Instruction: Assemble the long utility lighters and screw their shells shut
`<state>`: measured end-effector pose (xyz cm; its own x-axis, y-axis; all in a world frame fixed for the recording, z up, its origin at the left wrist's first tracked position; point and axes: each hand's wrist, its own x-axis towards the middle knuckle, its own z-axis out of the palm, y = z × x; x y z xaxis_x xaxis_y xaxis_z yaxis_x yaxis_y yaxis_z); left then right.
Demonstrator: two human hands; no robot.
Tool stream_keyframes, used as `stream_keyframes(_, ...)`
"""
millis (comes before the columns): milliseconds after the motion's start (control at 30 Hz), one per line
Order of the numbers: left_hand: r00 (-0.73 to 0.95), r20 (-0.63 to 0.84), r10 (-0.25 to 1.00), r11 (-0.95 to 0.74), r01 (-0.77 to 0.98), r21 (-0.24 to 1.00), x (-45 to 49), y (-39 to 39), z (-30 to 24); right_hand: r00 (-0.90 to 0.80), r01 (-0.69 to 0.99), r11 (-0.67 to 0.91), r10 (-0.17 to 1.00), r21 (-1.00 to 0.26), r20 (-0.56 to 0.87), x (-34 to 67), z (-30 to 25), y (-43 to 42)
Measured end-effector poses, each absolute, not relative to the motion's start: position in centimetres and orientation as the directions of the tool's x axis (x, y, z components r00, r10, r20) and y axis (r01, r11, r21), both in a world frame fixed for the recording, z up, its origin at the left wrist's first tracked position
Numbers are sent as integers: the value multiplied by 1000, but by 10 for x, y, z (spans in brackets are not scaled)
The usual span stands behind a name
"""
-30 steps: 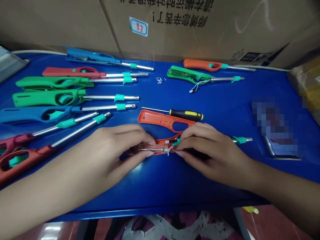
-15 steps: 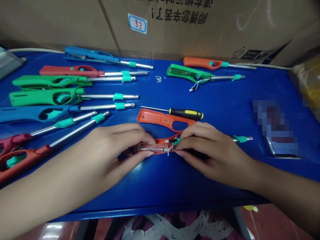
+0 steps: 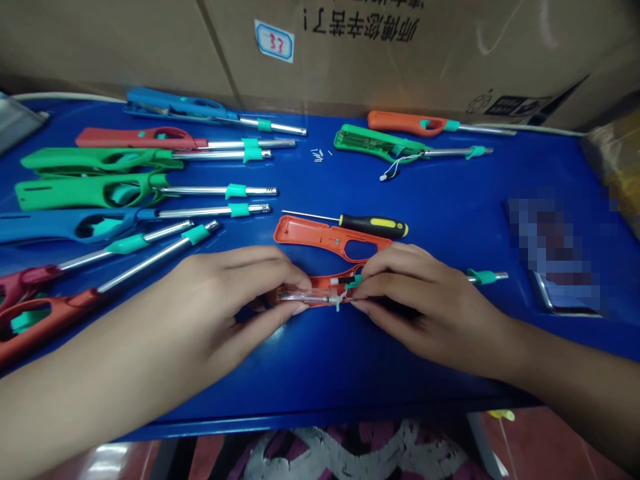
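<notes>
Orange lighter, its casing apart, lies low in the middle of the blue counter, near the front edge, between the person's two hands. From where I stand, the left hand pinches the rear end of the clear tank between thumb and fingers, while the right hand grips farther forward, though I can't tell which small piece it has. I'd guess everything weighs little: the casing stiff, the tank smooth and apt to slip, the thin white wire easiest to damage. Best hold the tank by its sides and leave the wire free. Fingers cover the casing's rear, the right hand hides most of the metal tube, and the tiny fittings between are hard to make out.
</notes>
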<state>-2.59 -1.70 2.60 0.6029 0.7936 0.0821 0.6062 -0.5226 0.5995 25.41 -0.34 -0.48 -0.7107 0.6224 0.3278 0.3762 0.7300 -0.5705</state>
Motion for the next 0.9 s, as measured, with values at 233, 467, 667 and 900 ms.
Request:
stream_keyframes(233,606,95,790,-533,601,596,-28,-20,25,-715,371,736,616,-567,331,255,-5,-4)
stream_keyframes(467,623,115,773,-567,598,566,-26,-20,23,-708,363,725,623,-585,333,255,-6,-5)
stream_keyframes(667,624,142,769,-579,584,568,-25,-20,23,-703,361,720,628,-593,335,255,-5,-6)
stream_keyframes(900,614,154,774,-575,581,575,-22,-21,25,-689,351,720,631,-598,356,253,-6,-5)
